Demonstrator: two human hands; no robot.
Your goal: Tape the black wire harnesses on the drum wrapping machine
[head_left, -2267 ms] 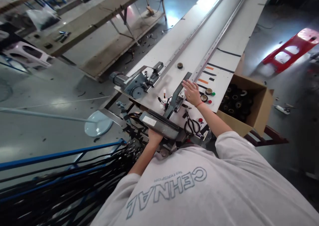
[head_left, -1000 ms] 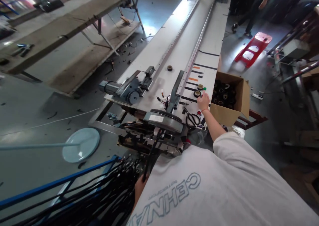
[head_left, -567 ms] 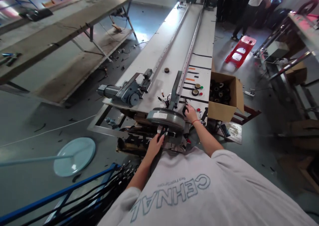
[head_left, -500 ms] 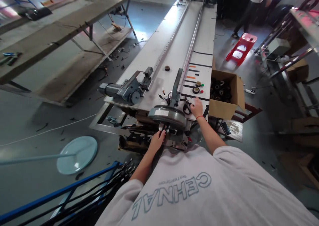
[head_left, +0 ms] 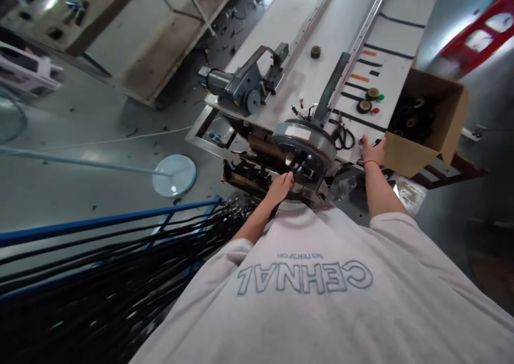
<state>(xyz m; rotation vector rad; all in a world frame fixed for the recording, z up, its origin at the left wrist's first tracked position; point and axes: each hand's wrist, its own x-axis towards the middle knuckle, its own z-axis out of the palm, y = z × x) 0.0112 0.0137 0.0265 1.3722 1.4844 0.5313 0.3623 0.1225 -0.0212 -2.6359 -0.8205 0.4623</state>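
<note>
My left hand (head_left: 282, 188) is closed in a pinch at the end of a black cable (head_left: 296, 166), below a dark round machine head (head_left: 304, 140) with a white label at the table's near end. The cable's far end is hidden under that head. At the table's right edge is my right hand (head_left: 373, 151), its thumb and fingers apart beside a small dark piece I cannot make out. Black-handled scissors (head_left: 343, 136) lie just left of it. Two tape rolls (head_left: 364, 106) sit farther up, by a green button (head_left: 380, 98) and a red button (head_left: 375, 111).
A cardboard box (head_left: 413, 152) holding dark rolls stands against the table's right side. A grey motor unit (head_left: 241, 83) is mounted at the left. Many black cables (head_left: 120, 283) hang along a blue rack (head_left: 108, 219). A red stool (head_left: 477, 35) stands at the far right.
The view has tilted down and shifted left. My right hand has moved from beside the scissors to the table edge near the box. My left hand stays below the round head.
</note>
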